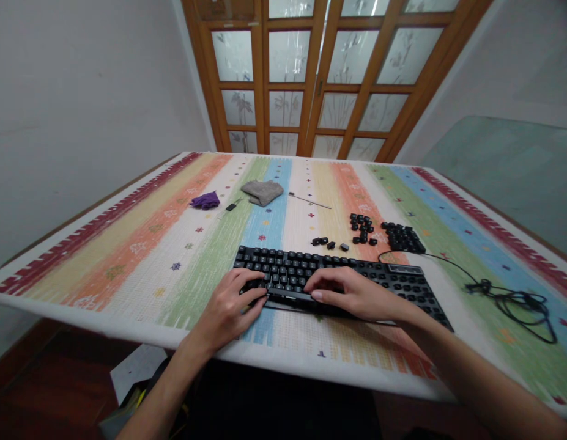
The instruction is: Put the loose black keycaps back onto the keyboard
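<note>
A black keyboard (283,269) lies on the striped tablecloth in front of me, with keycaps on its left part and bare key positions on its right part. Along its front edge is the long space bar (290,295). My left hand (232,299) has its fingertips at the bar's left end, fingers bent. At the other end, my right hand (352,292) pinches with thumb and index finger, its palm over the keyboard. Loose black keycaps (363,227) are grouped behind the keyboard, and more keycaps (405,237) sit farther right. A few single keycaps (331,245) lie nearer.
A grey cloth (263,192), a purple cloth (205,200), a small black brush-like item (232,205) and a thin metal rod (311,200) lie toward the back. A coiled black cable (517,299) rests at right. The tablecloth's front edge (283,360) is close to me.
</note>
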Demonstrator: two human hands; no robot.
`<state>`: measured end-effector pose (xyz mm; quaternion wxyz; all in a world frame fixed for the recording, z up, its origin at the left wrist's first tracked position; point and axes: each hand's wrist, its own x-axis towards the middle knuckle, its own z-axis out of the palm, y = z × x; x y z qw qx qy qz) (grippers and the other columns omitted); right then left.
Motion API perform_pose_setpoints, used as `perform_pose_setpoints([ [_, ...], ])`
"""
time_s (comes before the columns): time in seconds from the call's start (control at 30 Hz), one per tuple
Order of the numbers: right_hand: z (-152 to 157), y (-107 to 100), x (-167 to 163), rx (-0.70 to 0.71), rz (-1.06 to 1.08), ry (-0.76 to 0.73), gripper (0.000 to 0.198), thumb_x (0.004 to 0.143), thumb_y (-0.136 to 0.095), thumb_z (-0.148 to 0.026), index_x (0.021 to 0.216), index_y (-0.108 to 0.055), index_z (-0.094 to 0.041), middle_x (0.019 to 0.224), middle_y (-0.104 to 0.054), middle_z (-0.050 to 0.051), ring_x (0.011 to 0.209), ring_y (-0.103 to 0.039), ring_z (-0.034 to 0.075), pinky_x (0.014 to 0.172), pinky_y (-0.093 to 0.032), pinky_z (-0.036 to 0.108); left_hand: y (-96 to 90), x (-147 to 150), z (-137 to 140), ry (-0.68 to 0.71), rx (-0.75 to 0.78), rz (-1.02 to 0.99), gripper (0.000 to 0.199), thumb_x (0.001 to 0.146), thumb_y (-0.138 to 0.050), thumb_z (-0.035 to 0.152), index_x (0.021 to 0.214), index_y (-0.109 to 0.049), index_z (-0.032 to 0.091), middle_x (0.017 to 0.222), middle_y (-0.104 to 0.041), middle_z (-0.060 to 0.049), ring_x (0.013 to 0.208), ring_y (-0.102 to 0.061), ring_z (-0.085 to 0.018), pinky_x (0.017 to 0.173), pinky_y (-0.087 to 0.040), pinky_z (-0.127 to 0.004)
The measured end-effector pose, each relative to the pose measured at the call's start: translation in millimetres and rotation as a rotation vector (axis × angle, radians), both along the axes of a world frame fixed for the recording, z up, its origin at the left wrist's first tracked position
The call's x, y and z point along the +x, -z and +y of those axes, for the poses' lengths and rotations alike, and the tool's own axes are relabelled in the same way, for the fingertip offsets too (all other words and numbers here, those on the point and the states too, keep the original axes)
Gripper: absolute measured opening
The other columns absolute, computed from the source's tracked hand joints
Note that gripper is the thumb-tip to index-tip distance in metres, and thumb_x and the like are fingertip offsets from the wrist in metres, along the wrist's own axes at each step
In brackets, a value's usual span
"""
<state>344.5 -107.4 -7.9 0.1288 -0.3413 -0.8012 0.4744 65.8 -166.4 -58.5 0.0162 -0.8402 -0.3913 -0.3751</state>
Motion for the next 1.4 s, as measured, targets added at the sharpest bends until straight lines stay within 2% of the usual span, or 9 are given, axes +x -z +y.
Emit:
perform_pose_setpoints([
  [0.2, -1.6, -1.6, -3.7, 0.011, 0.005, 0.009, 0.021, 0.094, -0.057, -0.035, 0.098, -0.067, -0.016, 0.077, -0.062, 0.0, 0.066, -0.051, 0.012, 0.061, -0.04, 0.023, -3.2, 0.5, -1.0, 0.004, -0.021, 0.0, 0.009, 0.09, -0.062, 0.012, 0.091, -0.07, 0.018, 0.113, -0.067, -0.01, 0.106, -0.059, -0.025, 0.09, -0.054, -0.045],
  [0.57, -5.9, -0.8, -12.4, 0.199, -0.047, -0.033, 0.017, 0.094, -0.056, -0.025, 0.099, -0.069, -0.016, 0.082, -0.067, 0.002, 0.068, -0.057, 0.013, 0.066, -0.043, 0.025, -3.0, 0.3, -3.8, -0.029, -0.048, -0.042, 0.01, 0.088, -0.063, 0.01, 0.088, -0.056, 0.017, 0.106, -0.066, -0.01, 0.105, -0.061, -0.024, 0.089, -0.053, -0.042],
  [0.73, -7.6, -0.7, -16.8, 0.296, -0.071, -0.047, 0.016, 0.095, -0.055, -0.024, 0.099, -0.069, -0.016, 0.085, -0.068, 0.003, 0.074, -0.058, 0.014, 0.071, -0.044, 0.027, -2.6, -0.6, -5.3, -0.021, -0.026, -0.022, 0.011, 0.089, -0.062, 0.011, 0.097, -0.059, 0.018, 0.108, -0.066, -0.01, 0.105, -0.061, -0.024, 0.089, -0.053, -0.042],
  [1.0, -10.8, 6.1, -20.0, 0.397, -0.079, -0.089, 0.019, 0.1, -0.049, -0.023, 0.099, -0.067, -0.016, 0.094, -0.067, 0.007, 0.087, -0.061, 0.017, 0.08, -0.045, 0.031, -2.7, 0.0, -4.9, -0.02, -0.03, 0.003, 0.013, 0.089, -0.061, 0.011, 0.1, -0.064, 0.017, 0.108, -0.067, -0.009, 0.104, -0.061, -0.024, 0.089, -0.054, -0.043],
  [1.13, -9.4, 3.6, -19.9, 0.368, -0.078, -0.071, 0.017, 0.098, -0.052, -0.024, 0.098, -0.067, -0.017, 0.093, -0.068, 0.006, 0.085, -0.061, 0.017, 0.078, -0.045, 0.03, -2.8, -0.2, -5.3, -0.025, -0.038, -0.001, 0.017, 0.089, -0.061, 0.011, 0.103, -0.066, 0.018, 0.108, -0.068, -0.009, 0.104, -0.061, -0.024, 0.09, -0.054, -0.043],
  [1.4, -4.6, 0.9, -19.9, 0.191, -0.037, 0.026, 0.017, 0.094, -0.056, -0.026, 0.094, -0.07, -0.016, 0.079, -0.065, 0.003, 0.066, -0.055, 0.012, 0.063, -0.042, 0.025, -0.1, -0.8, -4.5, -0.031, -0.038, -0.004, 0.018, 0.088, -0.062, 0.011, 0.105, -0.065, 0.017, 0.11, -0.068, -0.01, 0.104, -0.061, -0.024, 0.09, -0.053, -0.043],
])
